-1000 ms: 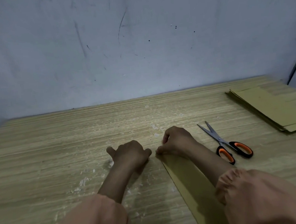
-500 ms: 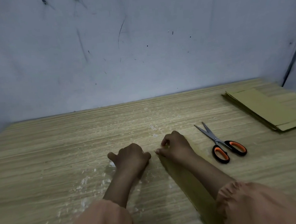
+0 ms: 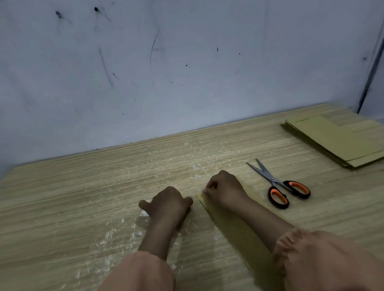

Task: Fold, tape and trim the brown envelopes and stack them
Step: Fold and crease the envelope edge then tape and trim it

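Resting knuckles-up on a pale wooden table, the left hand sits left of centre, its fingers curled under into a loose fist with the thumb sticking out to the left; whether anything is inside the fist cannot be told. White scuffs or crumbs (too small to identify) dot the wood around that wrist. Just right of it, apart from the fist, a brown envelope lies flat, running from the near edge away toward the middle of the table. The right hand rests on its far end, fingers bent, fingertips pinching or pressing the far left corner. Peach sleeves cover both forearms. Further right lie scissors with orange-and-black handles, blades parted and pointing away. At the far right, near a scuffed grey wall, sits a stack of brown envelopes.
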The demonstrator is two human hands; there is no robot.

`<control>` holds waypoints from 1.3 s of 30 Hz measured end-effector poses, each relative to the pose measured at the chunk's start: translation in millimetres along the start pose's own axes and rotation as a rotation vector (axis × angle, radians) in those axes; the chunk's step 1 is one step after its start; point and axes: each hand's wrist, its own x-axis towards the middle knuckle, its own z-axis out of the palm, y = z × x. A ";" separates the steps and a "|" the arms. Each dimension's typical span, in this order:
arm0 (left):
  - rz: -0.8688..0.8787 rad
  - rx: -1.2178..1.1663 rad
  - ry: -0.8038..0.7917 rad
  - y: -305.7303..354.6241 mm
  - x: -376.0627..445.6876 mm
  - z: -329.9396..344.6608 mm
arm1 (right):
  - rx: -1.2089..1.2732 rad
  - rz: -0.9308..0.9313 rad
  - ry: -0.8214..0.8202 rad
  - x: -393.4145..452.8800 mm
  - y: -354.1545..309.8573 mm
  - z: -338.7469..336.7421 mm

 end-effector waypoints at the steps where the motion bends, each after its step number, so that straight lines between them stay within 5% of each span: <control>1: -0.002 -0.007 -0.002 -0.8 0.0 -0.2 | 0.037 -0.003 0.002 -2.6 3.7 -5.4; 7: 0.024 -0.120 -0.037 -7.4 2.2 0.3 | -0.191 0.142 0.321 -35.4 46.0 -51.3; 12: 0.045 -0.223 -0.033 -9.0 1.8 4.8 | -0.472 0.424 0.167 -57.1 68.5 -68.9; 19: 0.041 -0.311 -0.016 -6.1 -6.0 2.7 | -0.525 0.347 0.034 -50.5 60.8 -78.3; 28: 0.019 -0.409 -0.020 -5.2 -3.4 -3.7 | 0.273 0.277 -0.277 -60.9 25.7 -83.4; 39: 0.009 -0.401 -0.067 -8.8 -1.0 -4.4 | 0.599 0.327 -0.804 -73.1 17.2 -68.5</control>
